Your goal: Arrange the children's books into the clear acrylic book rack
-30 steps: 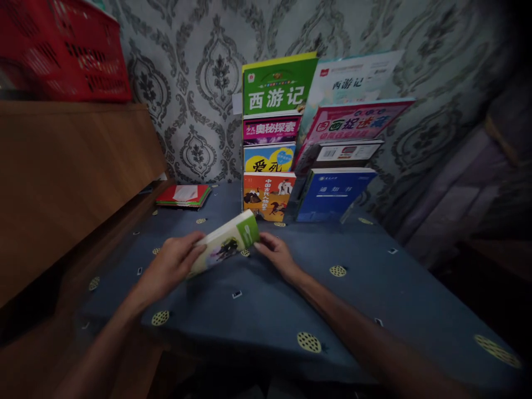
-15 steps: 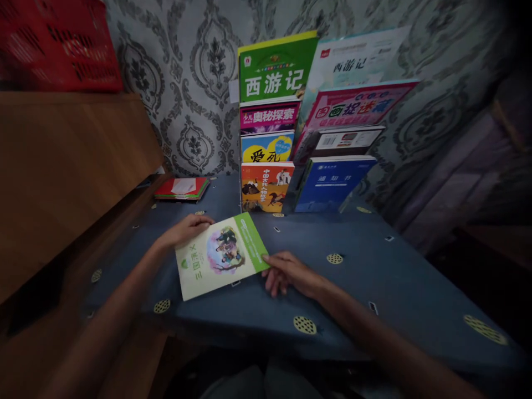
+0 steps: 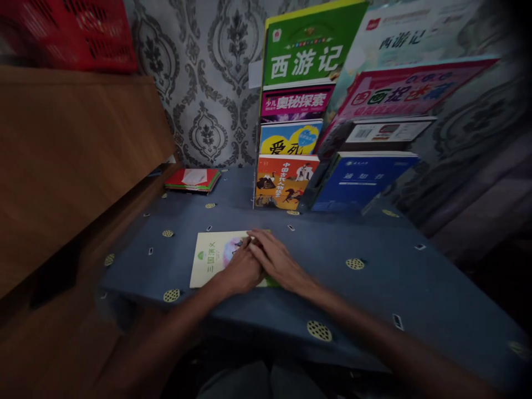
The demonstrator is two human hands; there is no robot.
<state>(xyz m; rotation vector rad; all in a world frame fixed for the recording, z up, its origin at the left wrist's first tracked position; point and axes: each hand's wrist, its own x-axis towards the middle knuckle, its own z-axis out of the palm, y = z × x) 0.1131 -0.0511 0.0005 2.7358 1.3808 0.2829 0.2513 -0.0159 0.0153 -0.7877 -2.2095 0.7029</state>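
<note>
A thin, pale cream paper book with green lettering and a green band (image 3: 204, 265) lies flat on the desk (image 3: 374, 299), which is covered by a dark blue cloth printed with yellow pineapples. The book is near the front edge, its title end toward the left and its cover picture partly hidden. The left hand (image 3: 246, 268) and the right hand (image 3: 277, 261) are together over its right part, the right hand's fingers laid across the left hand. With the fingers overlapping, I cannot tell whether either grip is closed on anything. Beyond them, books stand in two stepped columns: on the left a tall green book with white characters (image 3: 305, 52), a magenta book (image 3: 297, 103), a blue and yellow book (image 3: 286, 138) and, lowest, an orange illustrated book (image 3: 286, 183); on the right a pale, blue-tinted book (image 3: 394, 41), a pink book (image 3: 411, 91), a book with a white barcode strip (image 3: 388, 132) and a deep blue book (image 3: 361, 183). A red-topped flat stack (image 3: 193, 178) lies at the back left, near a brown wooden cabinet (image 3: 75, 144) bearing a red plastic basket (image 3: 91, 33).
</note>
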